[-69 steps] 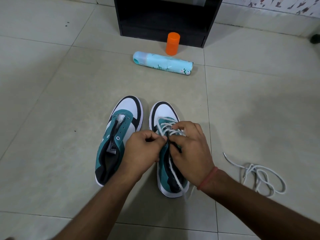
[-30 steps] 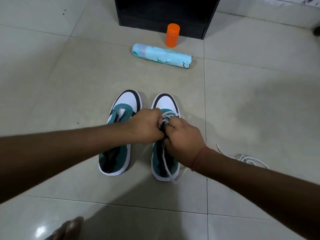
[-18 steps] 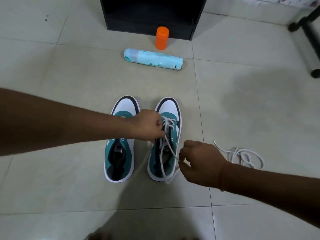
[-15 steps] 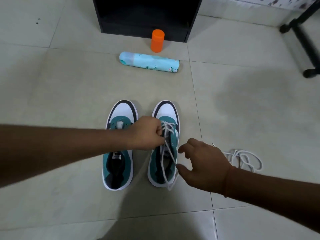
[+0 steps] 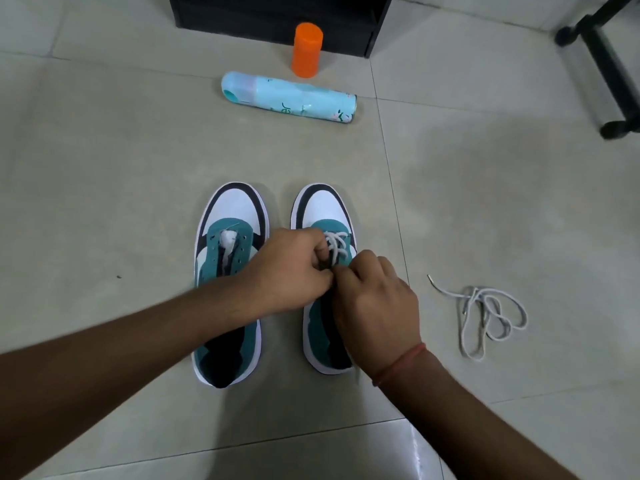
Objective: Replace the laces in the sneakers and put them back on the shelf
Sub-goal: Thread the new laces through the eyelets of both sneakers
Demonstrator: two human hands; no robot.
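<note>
Two teal, white and black sneakers stand side by side on the tiled floor, toes pointing away from me. The left sneaker (image 5: 228,258) has bare eyelets and white stuffing in its throat. The right sneaker (image 5: 323,216) carries a white lace (image 5: 335,244) crossed through its front eyelets. My left hand (image 5: 287,268) and my right hand (image 5: 375,299) meet over the right sneaker's tongue, fingers curled and pinching the lace where they touch. A second loose white lace (image 5: 485,313) lies in a tangle on the floor to the right.
The black shelf unit (image 5: 277,12) stands at the far edge of the floor. An orange cap (image 5: 306,50) stands upright before it, and a light blue spray can (image 5: 289,98) lies on its side nearby. A black frame with feet (image 5: 602,60) is at upper right.
My right hand had pulled back toward me with the lace and opened; it has now returned to the right sneaker and meets my left hand there. The camera view shifted slightly.
</note>
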